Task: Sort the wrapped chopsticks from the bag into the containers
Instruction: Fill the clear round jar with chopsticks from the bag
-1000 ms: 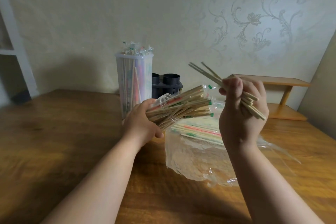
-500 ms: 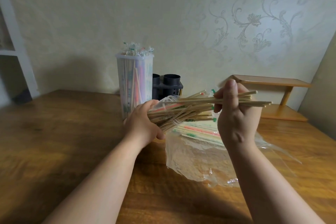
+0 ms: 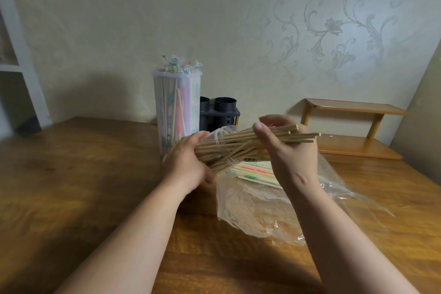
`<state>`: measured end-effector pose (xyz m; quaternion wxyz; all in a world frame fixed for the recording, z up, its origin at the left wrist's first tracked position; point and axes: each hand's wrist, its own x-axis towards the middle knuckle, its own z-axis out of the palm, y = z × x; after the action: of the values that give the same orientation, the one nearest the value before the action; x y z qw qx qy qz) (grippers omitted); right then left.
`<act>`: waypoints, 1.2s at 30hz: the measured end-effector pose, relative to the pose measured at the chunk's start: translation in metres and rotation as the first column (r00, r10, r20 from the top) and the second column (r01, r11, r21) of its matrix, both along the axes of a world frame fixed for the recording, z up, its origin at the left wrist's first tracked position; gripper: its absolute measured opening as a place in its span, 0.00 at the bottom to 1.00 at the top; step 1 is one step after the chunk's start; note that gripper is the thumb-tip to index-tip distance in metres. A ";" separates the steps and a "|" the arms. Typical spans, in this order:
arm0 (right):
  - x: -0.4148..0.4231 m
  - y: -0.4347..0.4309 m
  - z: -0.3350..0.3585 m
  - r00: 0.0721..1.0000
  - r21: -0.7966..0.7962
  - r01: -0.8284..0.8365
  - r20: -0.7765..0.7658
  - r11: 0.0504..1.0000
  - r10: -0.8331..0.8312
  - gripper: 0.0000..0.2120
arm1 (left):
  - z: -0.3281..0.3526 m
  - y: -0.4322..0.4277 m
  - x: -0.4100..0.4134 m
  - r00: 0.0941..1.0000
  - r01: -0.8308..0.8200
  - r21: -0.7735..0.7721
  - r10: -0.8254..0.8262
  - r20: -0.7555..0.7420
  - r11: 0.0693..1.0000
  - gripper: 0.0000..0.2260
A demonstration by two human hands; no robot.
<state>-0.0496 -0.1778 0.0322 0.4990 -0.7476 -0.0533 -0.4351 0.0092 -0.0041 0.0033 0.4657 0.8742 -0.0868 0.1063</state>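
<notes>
A thick bundle of wrapped chopsticks (image 3: 235, 148) is held level above the table between both hands. My left hand (image 3: 185, 164) grips its left end. My right hand (image 3: 290, 150) curls round the right part, and several stick ends jut out past its fingers. Beneath the bundle lies a clear plastic bag (image 3: 257, 207) with more wrapped chopsticks (image 3: 255, 173) showing red and green print. A tall clear container (image 3: 176, 107) behind my left hand stands packed with wrapped chopsticks. Next to it is a black holder with round tubes (image 3: 220, 112).
Everything sits on a wooden table (image 3: 71, 186) against a patterned wall. A low wooden shelf (image 3: 353, 126) stands at the back right. A white shelving unit (image 3: 14, 67) rises at the far left.
My right hand has brought its few chopsticks down from a raised tilt and laid them level onto the bundle in my left hand. The two hands are closer together.
</notes>
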 end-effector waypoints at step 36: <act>-0.004 -0.006 0.000 0.987 0.044 0.016 -0.158 0.999 -0.009 0.25 | -0.005 0.003 0.004 0.999 0.032 -0.056 -0.031 0.012 0.998 0.44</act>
<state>-0.0532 -0.1835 0.0323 0.5155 -0.7685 0.0008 -0.3790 0.0134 -0.0015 -0.0020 0.4910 0.8588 -0.1003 0.1063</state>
